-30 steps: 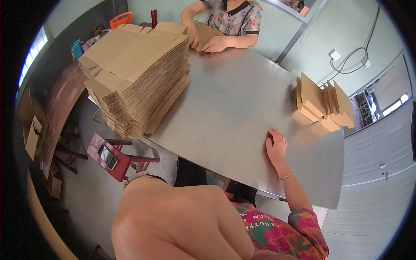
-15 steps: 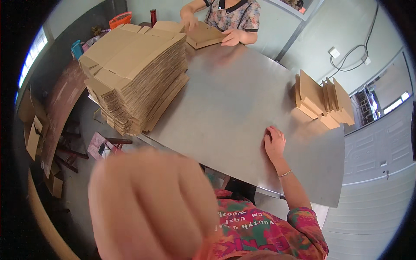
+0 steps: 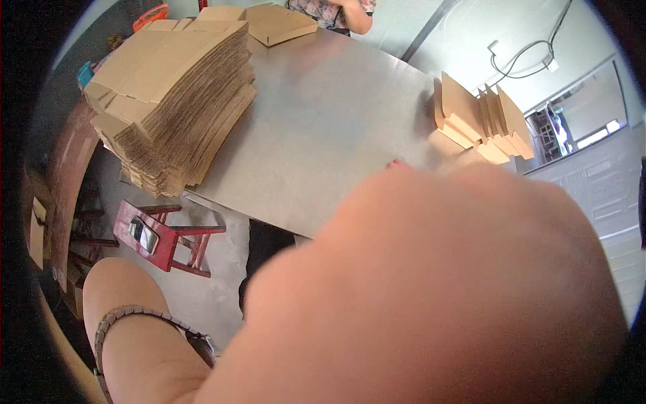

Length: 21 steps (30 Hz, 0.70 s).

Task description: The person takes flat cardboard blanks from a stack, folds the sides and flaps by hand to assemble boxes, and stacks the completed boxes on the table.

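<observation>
My left hand (image 3: 437,289) is raised very close to the camera, blurred, and fills the lower right. Its knuckles show, but the fingers are hidden. A metal-banded watch (image 3: 145,315) circles my left wrist. My right hand is almost wholly covered by the left; only a reddish fingertip (image 3: 396,163) shows above it, by the metal tabletop (image 3: 323,114). Beyond, toward the right edge, stand several folded brown cardboard boxes (image 3: 464,108). A tall stack of flat cardboard blanks (image 3: 175,101) occupies the table's left side.
Across the table a co-worker's arm (image 3: 358,17) shows near a cardboard piece (image 3: 281,25). At lower left, a red stool (image 3: 165,236) carries a phone (image 3: 144,234). A cable (image 3: 521,64) hangs on the wall, near a doorway at right.
My left hand has swung rightward across the view, now covering most of my right hand. The view has shifted. The co-worker's hands have left the cardboard piece, which stays on the table.
</observation>
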Each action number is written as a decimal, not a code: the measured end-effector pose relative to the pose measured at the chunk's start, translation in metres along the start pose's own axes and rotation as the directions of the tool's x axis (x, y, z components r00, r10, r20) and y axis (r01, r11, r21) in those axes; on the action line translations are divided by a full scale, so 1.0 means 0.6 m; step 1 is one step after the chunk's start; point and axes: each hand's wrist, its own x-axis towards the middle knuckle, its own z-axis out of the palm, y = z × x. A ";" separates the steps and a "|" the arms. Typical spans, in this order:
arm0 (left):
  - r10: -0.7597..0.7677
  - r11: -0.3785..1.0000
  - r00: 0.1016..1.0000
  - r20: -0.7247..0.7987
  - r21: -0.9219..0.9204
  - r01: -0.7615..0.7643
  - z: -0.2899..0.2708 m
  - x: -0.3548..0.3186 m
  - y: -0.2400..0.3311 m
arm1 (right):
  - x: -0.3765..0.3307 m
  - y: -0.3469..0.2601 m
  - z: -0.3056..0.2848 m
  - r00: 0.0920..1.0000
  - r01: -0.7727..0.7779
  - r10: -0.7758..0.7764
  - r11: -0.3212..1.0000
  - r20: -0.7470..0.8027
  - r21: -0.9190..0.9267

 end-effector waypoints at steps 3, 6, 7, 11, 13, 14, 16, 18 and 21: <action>-0.009 1.000 0.999 0.041 0.010 0.008 -0.010 -0.014 0.003 | -0.002 0.022 0.016 0.993 0.061 -0.073 0.991 -0.096 -0.115; -0.063 0.997 0.991 0.115 0.045 0.058 -0.034 -0.043 0.004 | -0.009 -0.026 -0.015 0.998 -0.031 0.024 0.993 0.056 0.118; -0.069 0.997 0.989 0.130 0.051 0.063 -0.040 -0.051 0.002 | -0.007 -0.040 -0.032 0.976 -0.164 0.113 0.942 0.183 0.294; -0.090 0.995 0.977 0.191 0.055 0.081 -0.064 -0.074 0.001 | -0.012 0.005 0.009 0.991 0.094 -0.102 0.991 -0.084 -0.096; -0.103 0.994 0.969 0.225 0.050 0.094 -0.074 -0.088 0.000 | -0.012 0.006 0.008 0.988 0.112 -0.121 0.989 -0.097 -0.093; -0.111 0.994 0.964 0.242 0.053 0.101 -0.079 -0.093 -0.001 | -0.012 0.001 0.007 0.989 0.117 -0.125 0.988 -0.079 -0.096; -0.125 0.992 0.952 0.278 0.055 0.114 -0.087 -0.103 -0.004 | -0.010 -0.007 0.013 0.990 0.119 -0.125 0.988 -0.061 -0.097; -0.136 0.991 0.941 0.310 0.053 0.125 -0.092 -0.112 -0.009 | -0.007 -0.011 0.010 0.991 0.118 -0.123 0.988 -0.046 -0.103; -0.157 0.988 0.920 0.359 0.057 0.146 -0.099 -0.126 -0.019 | -0.004 -0.012 0.008 0.992 0.115 -0.118 0.989 -0.034 -0.092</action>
